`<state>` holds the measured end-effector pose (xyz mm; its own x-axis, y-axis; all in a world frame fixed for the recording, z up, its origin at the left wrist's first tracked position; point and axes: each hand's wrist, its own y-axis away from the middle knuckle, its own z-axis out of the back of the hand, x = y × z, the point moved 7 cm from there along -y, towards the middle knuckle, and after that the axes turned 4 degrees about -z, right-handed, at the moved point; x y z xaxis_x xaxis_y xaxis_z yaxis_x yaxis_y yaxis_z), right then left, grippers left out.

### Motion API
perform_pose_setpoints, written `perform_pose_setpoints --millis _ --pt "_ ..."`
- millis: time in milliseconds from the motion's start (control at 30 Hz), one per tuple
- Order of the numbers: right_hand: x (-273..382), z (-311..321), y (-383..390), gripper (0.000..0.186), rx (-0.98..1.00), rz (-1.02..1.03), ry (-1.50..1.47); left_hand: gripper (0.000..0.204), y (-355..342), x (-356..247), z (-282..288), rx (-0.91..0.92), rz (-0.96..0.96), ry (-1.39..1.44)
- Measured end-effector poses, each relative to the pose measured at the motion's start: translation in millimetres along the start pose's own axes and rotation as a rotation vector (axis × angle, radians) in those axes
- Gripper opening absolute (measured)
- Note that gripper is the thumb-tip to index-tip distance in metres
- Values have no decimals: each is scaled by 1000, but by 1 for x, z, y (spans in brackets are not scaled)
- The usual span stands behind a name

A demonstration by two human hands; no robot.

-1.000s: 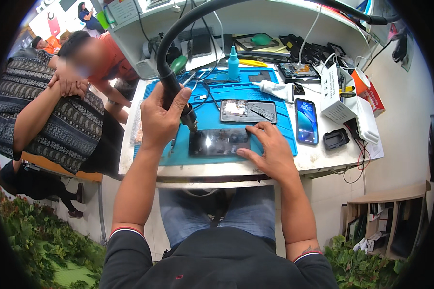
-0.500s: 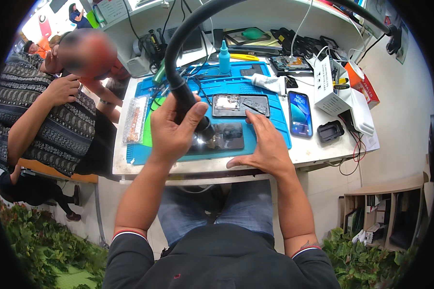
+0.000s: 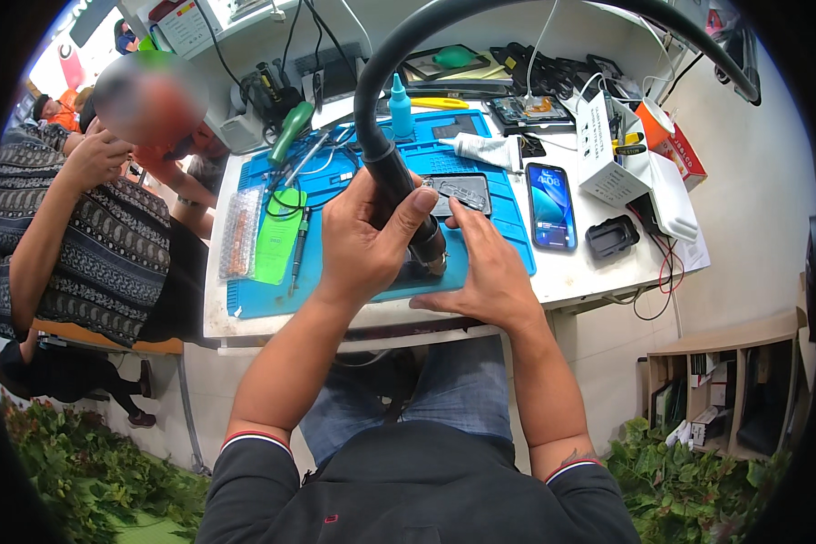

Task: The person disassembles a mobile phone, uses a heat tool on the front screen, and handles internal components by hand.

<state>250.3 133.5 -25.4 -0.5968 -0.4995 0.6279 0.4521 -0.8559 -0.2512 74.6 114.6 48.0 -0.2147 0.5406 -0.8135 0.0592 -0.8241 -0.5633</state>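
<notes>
My left hand [image 3: 372,227] is wrapped round the black handpiece of a hot air gun [image 3: 394,177]. Its metal nozzle points down over a dark phone part [image 3: 408,274], which my hands mostly hide. My right hand [image 3: 490,272] is open beside the nozzle, thumb and fingers spread, the thumb near the mat's front edge. Just beyond the fingers lies an opened phone housing [image 3: 474,192], with small dark parts on it. Both phone pieces rest on the blue work mat [image 3: 335,272].
Left on the mat lie a green card [image 3: 279,240], a screwdriver [image 3: 298,249] and bubble wrap [image 3: 240,236]. A lit phone [image 3: 551,207], black plastic holder [image 3: 612,238] and white box [image 3: 607,154] stand right. The hose [image 3: 376,91] arches overhead. A person [image 3: 91,208] is at the left.
My left hand has moved the hot air gun to the right, closer to my right hand. The nozzle now covers the dark phone part's right side. My right hand stays spread.
</notes>
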Motion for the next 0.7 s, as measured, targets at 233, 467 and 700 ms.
perform_pose_setpoints --millis 233,467,700 --pt "4 4 1 100 -31 85 -16 29 3 -4 24 -2 16 -50" --pt "6 2 2 72 -65 132 26 32 15 -5 82 -66 32 -116" --pt "5 1 2 67 -65 134 38 39 11 -3 116 -125 -2 -234"
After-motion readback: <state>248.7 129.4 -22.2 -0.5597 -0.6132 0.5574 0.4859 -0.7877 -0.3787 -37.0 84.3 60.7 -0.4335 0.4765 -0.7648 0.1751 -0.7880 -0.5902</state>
